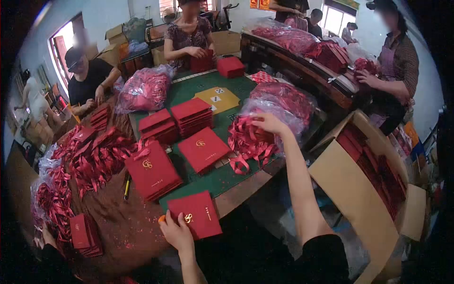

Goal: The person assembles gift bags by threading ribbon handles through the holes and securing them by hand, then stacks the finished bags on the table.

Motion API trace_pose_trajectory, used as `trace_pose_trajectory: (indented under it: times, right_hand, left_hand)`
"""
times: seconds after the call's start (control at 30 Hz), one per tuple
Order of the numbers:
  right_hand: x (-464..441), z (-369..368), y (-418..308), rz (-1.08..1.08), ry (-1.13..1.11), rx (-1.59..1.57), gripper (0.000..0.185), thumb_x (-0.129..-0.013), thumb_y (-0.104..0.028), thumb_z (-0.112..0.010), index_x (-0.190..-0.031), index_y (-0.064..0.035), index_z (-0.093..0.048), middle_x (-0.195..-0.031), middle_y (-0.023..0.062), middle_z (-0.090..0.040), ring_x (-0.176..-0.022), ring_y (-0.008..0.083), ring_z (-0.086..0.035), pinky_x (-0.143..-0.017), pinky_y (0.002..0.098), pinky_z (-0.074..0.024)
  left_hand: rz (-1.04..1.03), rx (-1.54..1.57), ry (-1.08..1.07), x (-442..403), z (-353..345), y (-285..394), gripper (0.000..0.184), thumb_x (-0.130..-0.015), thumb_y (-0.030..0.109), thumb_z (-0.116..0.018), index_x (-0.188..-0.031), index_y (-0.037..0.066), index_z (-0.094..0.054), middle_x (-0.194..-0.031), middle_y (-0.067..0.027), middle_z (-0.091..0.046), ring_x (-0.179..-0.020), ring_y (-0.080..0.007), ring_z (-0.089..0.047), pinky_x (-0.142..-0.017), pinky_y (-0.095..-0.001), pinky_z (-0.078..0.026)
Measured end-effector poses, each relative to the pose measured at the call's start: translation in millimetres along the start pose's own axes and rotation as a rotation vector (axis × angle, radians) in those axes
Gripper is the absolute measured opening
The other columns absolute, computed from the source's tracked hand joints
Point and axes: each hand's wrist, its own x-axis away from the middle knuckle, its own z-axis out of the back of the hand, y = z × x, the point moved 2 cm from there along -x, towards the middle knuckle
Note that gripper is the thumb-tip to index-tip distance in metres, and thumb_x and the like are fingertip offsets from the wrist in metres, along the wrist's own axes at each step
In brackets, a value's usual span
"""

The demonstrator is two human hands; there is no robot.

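Ribbons and a red packet at the green table

The red packet, marked with gold letters, is held by the left hand at the near edge of the table. The packet is gripped at its left side, with the thumb laid on the front and the fingers clamped on it. Something orange is worn on one fingertip. The right hand is stretched far out over the ribbons, which are heaped in front of a clear plastic bag. Its fingers are bent down onto the heap, but whether a ribbon is pinched cannot be told.

Just past the held packet, more red packets are set in piles, with gold letters shown on the two nearest. A yellow pen is laid to the left of these piles, on the brown cloth. A big cardboard box at the right is packed with red things. At the low left edge, a co-worker's hand is seen beside a smaller stack. Across the table, something red is handled by a person.
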Motion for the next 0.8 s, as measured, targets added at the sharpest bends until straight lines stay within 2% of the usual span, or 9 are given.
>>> trace_pose_trajectory:
  times: [0.03,0.13,0.2,0.23,0.37,0.47,0.63,0.7,0.8]
  right_hand:
    - [-25.7,9.2,26.1,0.132,0.101,0.156,0.032,-0.090,-0.026,-0.061,-0.117,-0.0096,-0.064,-0.105,0.0063,-0.068,-0.089,0.0155,-0.062,-0.078,0.0287,-0.0511]
    - [-50.4,27.6,39.9,-0.261,0.187,-0.269,0.036,-0.092,-0.028,-0.055,-0.120,-0.0063,-0.061,-0.112,0.0123,-0.066,-0.101,0.0220,-0.061,-0.088,0.0319,-0.0483]
    - [-127.1,37.6,140.2,0.254,0.597,0.136,0.036,-0.092,-0.023,-0.051,-0.122,-0.0050,-0.059,-0.113,0.0169,-0.064,-0.107,0.0287,-0.059,-0.093,0.0359,-0.0456]
    - [-109.2,42.4,114.8,-0.051,0.617,0.095,0.035,-0.092,-0.020,-0.047,-0.122,-0.0038,-0.059,-0.118,0.0193,-0.062,-0.112,0.0321,-0.056,-0.098,0.0384,-0.0423]
    - [-126.9,62.8,130.2,0.020,0.685,0.139,0.044,-0.090,-0.026,-0.053,-0.124,0.0005,-0.056,-0.129,0.0224,-0.054,-0.124,0.0315,-0.049,-0.105,0.0382,-0.0353]
    - [-101.1,52.5,108.2,-0.068,0.517,0.280,0.041,-0.087,-0.029,-0.058,-0.115,0.0000,-0.063,-0.110,0.0207,-0.065,-0.105,0.0318,-0.062,-0.091,0.0383,-0.0468]
    - [-20.8,-7.9,10.4,0.197,1.033,0.257,0.020,-0.082,-0.018,-0.065,-0.093,-0.0014,-0.068,-0.081,0.0152,-0.067,-0.075,0.0294,-0.065,-0.068,0.0378,-0.0502]
    - [9.6,-52.3,-35.1,0.404,0.705,0.051,0.023,-0.078,-0.018,-0.070,-0.096,-0.0048,-0.064,-0.095,0.0133,-0.064,-0.091,0.0326,-0.058,-0.082,0.0384,-0.0459]
    - [33.7,-106.8,-64.5,0.742,0.019,0.414,0.073,-0.070,-0.035,-0.076,-0.135,-0.0153,-0.047,-0.139,0.0155,-0.041,-0.130,0.0345,-0.037,-0.106,0.0494,-0.0282]
  left_hand:
    - [0.040,0.024,0.007,-0.5,-0.1,1.6,0.045,-0.088,0.029,-0.064,-0.120,-0.001,-0.055,-0.114,-0.0230,-0.052,-0.100,-0.0407,-0.053,-0.085,-0.0441,-0.044]
    - [0.147,0.120,-0.057,-3.2,10.1,7.2,0.042,-0.086,0.026,-0.067,-0.116,0.000,-0.054,-0.113,-0.0228,-0.050,-0.099,-0.0419,-0.055,-0.083,-0.0446,-0.046]
    - [0.132,0.132,-0.092,-4.6,10.5,1.5,0.036,-0.086,0.026,-0.068,-0.109,0.002,-0.056,-0.112,-0.0206,-0.049,-0.098,-0.0405,-0.056,-0.081,-0.0446,-0.047]
    - [0.184,0.128,-0.109,-6.0,12.2,3.3,0.036,-0.086,0.026,-0.068,-0.109,0.002,-0.056,-0.113,-0.0203,-0.049,-0.098,-0.0403,-0.056,-0.081,-0.0444,-0.047]
    - [0.139,0.049,-0.050,-4.5,6.0,2.9,0.036,-0.085,0.025,-0.068,-0.108,0.000,-0.057,-0.109,-0.0197,-0.051,-0.100,-0.0381,-0.054,-0.083,-0.0436,-0.046]
    - [0.053,-0.023,-0.017,-2.3,7.8,9.7,0.037,-0.086,0.025,-0.067,-0.109,-0.002,-0.057,-0.106,-0.0206,-0.053,-0.099,-0.0375,-0.053,-0.083,-0.0438,-0.045]
    - [0.112,0.035,-0.078,-4.9,13.2,9.5,0.039,-0.087,0.028,-0.066,-0.111,-0.001,-0.057,-0.107,-0.0211,-0.053,-0.099,-0.0394,-0.054,-0.083,-0.0444,-0.045]
    - [0.123,0.073,-0.075,-3.2,11.9,6.3,0.039,-0.088,0.029,-0.064,-0.112,0.001,-0.056,-0.111,-0.0211,-0.052,-0.098,-0.0403,-0.056,-0.081,-0.0448,-0.046]
    - [0.143,0.074,-0.092,-0.9,12.7,4.2,0.037,-0.090,0.030,-0.062,-0.113,0.002,-0.056,-0.115,-0.0201,-0.050,-0.095,-0.0397,-0.058,-0.078,-0.0445,-0.048]
